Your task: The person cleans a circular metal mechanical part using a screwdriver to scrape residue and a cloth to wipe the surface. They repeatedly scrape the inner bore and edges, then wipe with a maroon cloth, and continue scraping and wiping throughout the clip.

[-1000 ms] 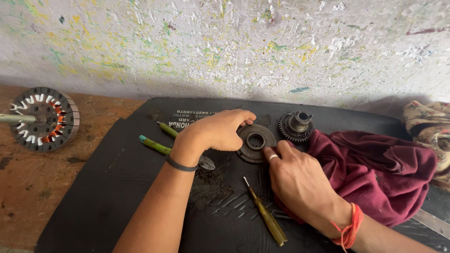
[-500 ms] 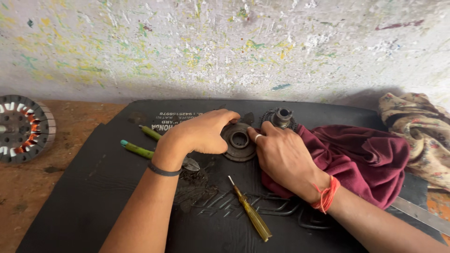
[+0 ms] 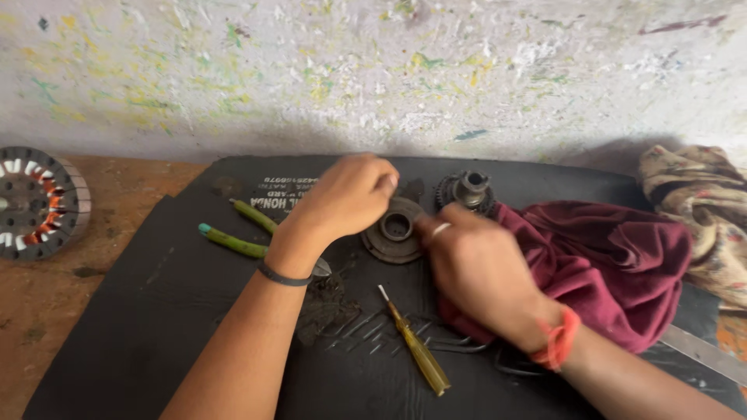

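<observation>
A round, dark, greasy metal part (image 3: 393,231) with a centre hole lies on a black rubber mat (image 3: 156,311). My left hand (image 3: 346,194) rests over its upper left edge, fingers curled on the rim. My right hand (image 3: 475,268), with a ring and an orange wrist thread, touches its right edge. Both hands are motion-blurred. A gear-like part (image 3: 467,190) with a raised hub stands just behind, to the right.
Green-handled pliers (image 3: 233,229) lie left of my left wrist. A yellow-handled screwdriver (image 3: 412,346) lies near the front. A maroon cloth (image 3: 607,264) sits under my right hand, a patterned rag (image 3: 700,202) far right. A motor stator (image 3: 35,202) sits at left on the wooden bench.
The view has shifted slightly. Both hands stay on the round part; my left hand has moved a little over its top edge, and my right hand has moved along its right edge.
</observation>
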